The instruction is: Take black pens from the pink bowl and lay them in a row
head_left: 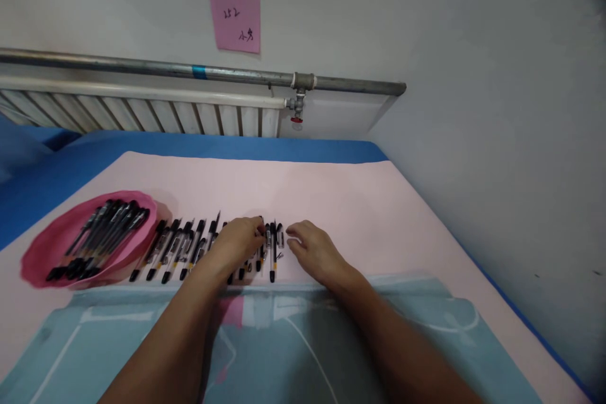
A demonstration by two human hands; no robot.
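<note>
At the far left a pink bowl [35, 252] lies tilted on the sheet [379, 214]. A bundle of black pens [101, 227] rests loose in it, and its wall keeps them from rolling off. Just right of it runs a row [175, 249] of the same pens, laid side by side with their tips toward the near edge, so each lies flat and apart from the next.

The left hand [239, 240] rests palm down over the right part of the row. Its fingers bend onto the pens, but I cannot tell whether its grip has closed on one. The right hand [315, 252] lies just beside the last pen [273, 255], its grip loosely apart and holding nothing.
</note>
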